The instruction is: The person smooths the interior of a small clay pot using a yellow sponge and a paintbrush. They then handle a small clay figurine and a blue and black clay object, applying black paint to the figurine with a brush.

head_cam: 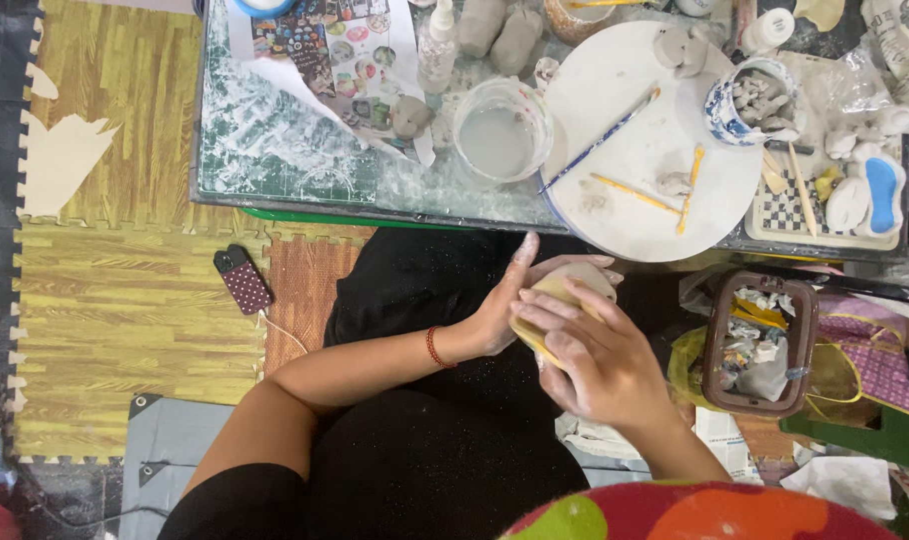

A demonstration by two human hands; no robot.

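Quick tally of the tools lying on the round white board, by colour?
On the round white board:
Blue-handled brush: 1
Yellow sticks: 2
Total: 3

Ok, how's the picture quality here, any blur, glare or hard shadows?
Head view: even, soft light, no hard shadows; the left hand and right hand around the pale clay piece look slightly soft; the white round board is bright but not blown out; edges bend mildly.

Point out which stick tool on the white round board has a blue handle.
The long brush lying diagonally across the white round board; the two other sticks below it are yellow.
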